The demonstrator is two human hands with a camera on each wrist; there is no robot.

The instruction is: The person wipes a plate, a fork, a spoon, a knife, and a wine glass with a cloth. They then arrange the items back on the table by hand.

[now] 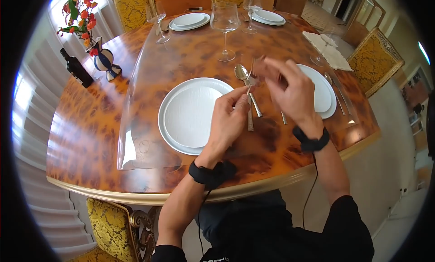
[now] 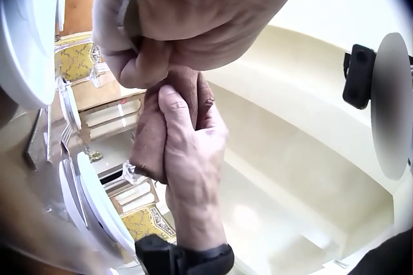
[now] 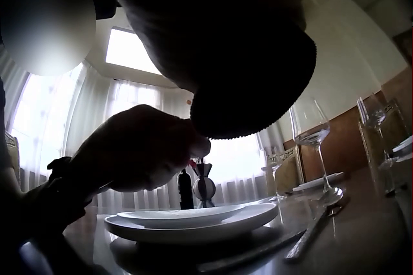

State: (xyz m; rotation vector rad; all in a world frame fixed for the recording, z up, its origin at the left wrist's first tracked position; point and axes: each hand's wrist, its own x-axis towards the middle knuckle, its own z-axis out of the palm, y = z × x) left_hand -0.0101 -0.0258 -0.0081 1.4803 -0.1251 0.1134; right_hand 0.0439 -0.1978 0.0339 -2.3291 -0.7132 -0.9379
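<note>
My left hand pinches a slim metal fork over the right rim of the near white plate; in the left wrist view the fork's handle shows between the fingers. My right hand is raised just to the right and holds a brown cloth, thumb pressed on it, close by the left fingertips. In the right wrist view the cloth's stitched edge appears as a dark outline. A spoon lies below the hands, to the right of the plate.
Wine glasses stand behind the hands. A second stacked setting of plates is at the right, with a knife beside it. A dark bottle and a striped vase with flowers stand at the left. Clear film covers the tabletop.
</note>
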